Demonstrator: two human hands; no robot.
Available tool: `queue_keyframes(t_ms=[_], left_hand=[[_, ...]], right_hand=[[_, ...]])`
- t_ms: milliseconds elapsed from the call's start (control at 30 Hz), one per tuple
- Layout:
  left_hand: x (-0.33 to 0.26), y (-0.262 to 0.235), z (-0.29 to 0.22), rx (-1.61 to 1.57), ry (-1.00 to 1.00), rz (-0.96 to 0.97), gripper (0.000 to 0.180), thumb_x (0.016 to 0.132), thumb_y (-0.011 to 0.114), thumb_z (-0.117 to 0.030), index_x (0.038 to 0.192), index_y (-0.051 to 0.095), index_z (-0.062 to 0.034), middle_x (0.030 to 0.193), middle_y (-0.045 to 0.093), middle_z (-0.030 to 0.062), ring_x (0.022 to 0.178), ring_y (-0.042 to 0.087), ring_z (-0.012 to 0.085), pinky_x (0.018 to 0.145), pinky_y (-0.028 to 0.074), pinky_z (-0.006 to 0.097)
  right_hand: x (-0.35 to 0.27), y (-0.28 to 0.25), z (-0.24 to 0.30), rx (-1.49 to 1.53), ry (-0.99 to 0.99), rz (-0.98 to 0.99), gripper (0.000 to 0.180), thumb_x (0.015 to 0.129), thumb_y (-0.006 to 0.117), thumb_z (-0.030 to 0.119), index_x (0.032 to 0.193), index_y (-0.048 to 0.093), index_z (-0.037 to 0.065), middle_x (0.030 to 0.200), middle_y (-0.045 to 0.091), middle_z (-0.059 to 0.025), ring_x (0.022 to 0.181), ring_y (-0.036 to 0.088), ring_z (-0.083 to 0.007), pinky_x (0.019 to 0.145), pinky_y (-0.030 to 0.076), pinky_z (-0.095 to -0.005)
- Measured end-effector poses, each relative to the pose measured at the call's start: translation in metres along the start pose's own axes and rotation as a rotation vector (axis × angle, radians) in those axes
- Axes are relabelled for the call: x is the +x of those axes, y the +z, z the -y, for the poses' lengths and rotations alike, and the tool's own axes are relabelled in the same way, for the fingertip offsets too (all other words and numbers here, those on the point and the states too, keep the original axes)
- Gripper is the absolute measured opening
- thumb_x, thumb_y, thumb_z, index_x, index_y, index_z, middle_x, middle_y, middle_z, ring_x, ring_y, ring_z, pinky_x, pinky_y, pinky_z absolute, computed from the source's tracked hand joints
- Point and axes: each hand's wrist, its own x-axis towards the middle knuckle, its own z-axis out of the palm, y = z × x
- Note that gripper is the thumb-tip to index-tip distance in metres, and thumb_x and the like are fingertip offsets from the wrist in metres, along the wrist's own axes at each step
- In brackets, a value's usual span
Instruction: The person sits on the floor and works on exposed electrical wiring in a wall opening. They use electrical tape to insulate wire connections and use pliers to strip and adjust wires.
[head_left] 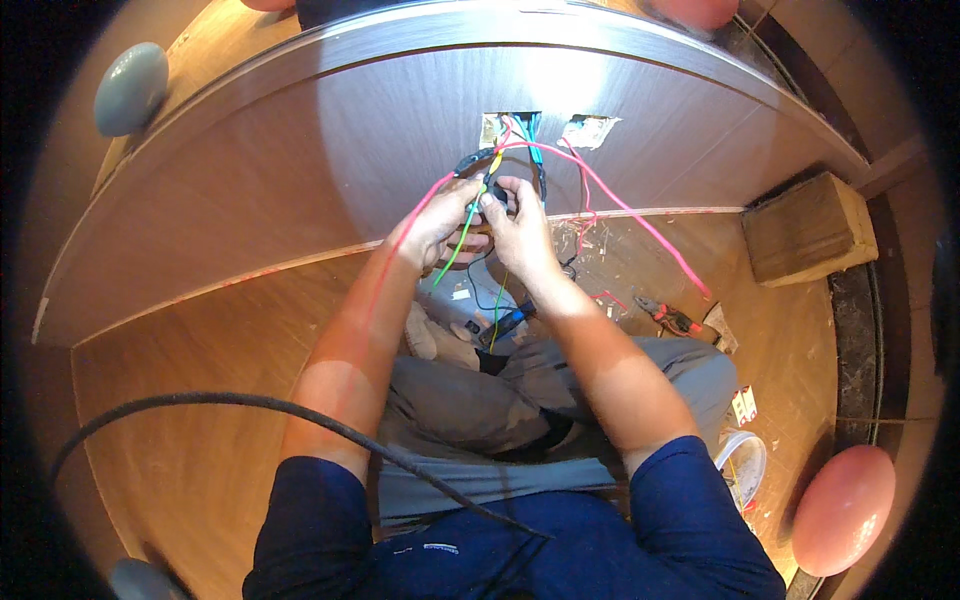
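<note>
Fingers of L hand (440, 222) grip yellow-green wire (451, 257); R hand (520, 232) fingers pinch small blk item (499, 193), type unclear, both just below panel cutout (490, 130). Panel (400, 140) limits fwd reach; floor (200, 370) stretches wide to L, pliers (672, 317) & wood block (810, 230) on R. Hands nearly meet, forearms angled inward, elbows apart

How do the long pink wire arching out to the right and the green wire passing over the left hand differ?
The pink wire looks longer; the green wire looks shorter. The pink one sweeps right, away from the hands, while the green one slants down across the left hand. Both are thin, with a loose lower end.
</note>
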Motion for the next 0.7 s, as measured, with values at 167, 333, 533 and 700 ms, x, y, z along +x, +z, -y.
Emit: queue_keyframes(t_ms=[167,333,533,700], left_hand=[[0.017,-0.001,0.013,-0.247,0.362,0.072,0.032,0.103,0.056,-0.037,0.12,0.06,-0.0102,0.094,0.065,0.002,0.08,0.064,0.0131,0.066,0.052,0.027],[0.025,-0.008,0.018,-0.303,0.302,0.051,0.033,0.1,0.06,-0.039,0.115,0.062,-0.0099,0.089,0.062,0.0023,0.076,0.063,0.0153,0.06,0.053,0.033],[0.017,-0.012,0.018,-0.282,0.283,0.031,0.034,0.098,0.064,-0.043,0.112,0.062,-0.0119,0.089,0.061,0.0007,0.077,0.061,0.0137,0.068,0.053,0.031],[0.003,-0.017,0.008,-0.249,0.42,-0.158,0.028,0.095,0.07,-0.037,0.104,0.061,-0.0126,0.099,0.064,0.0022,0.093,0.064,0.0173,0.083,0.053,0.037]], right_hand=[[-0.047,0.019,0.008,0.5,0.149,0.035,0.074,0.092,0.069,0.011,0.15,0.025,-0.005,0.133,0.054,-0.0235,0.115,0.061,-0.0282,0.098,0.049,-0.0364],[-0.058,0.025,0.019,0.676,0.465,0.138,0.079,0.098,0.062,0.008,0.156,0.009,0.002,0.115,0.063,-0.0125,0.098,0.063,-0.0195,0.074,0.052,-0.0314],[-0.055,0.015,0.041,0.817,0.728,0.381,0.028,0.103,0.058,0.031,0.121,0.059,0.009,0.106,0.068,0.0005,0.092,0.065,-0.0147,0.067,0.046,-0.0285],[-0.052,0.011,0.038,0.849,0.628,0.384,0.025,0.105,0.055,0.032,0.102,0.062,0.008,0.086,0.066,-0.0028,0.072,0.064,-0.015,0.059,0.048,-0.029]])
